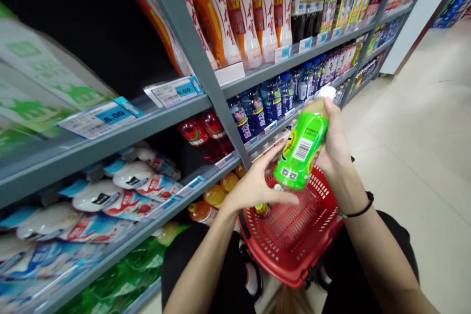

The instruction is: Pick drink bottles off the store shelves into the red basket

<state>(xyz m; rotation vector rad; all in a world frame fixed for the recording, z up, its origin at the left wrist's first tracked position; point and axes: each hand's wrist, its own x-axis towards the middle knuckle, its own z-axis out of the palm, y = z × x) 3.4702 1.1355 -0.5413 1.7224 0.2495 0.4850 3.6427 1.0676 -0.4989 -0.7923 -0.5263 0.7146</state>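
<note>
A drink bottle (pixel 302 149) with a bright green label and a white cap is held tilted over a red shopping basket (pixel 294 250). My right hand (pixel 336 144) is wrapped round its upper part, near the cap. My left hand (pixel 257 184) supports the bottom end, thumb and fingers curled against it. The barcode on the label faces me. Inside the basket, under the bottle, lies a small bottle (pixel 262 208), partly hidden by my left hand.
Grey store shelves (pixel 162 113) run along the left, with blue-labelled bottles (pixel 272 100), red drinks (pixel 200 132), orange bottles (pixel 215 195) and white-and-blue packs (pixel 121 191). Price tags (pixel 101 117) line the edges. Pale tiled floor (pixel 423 147) stretches to the right.
</note>
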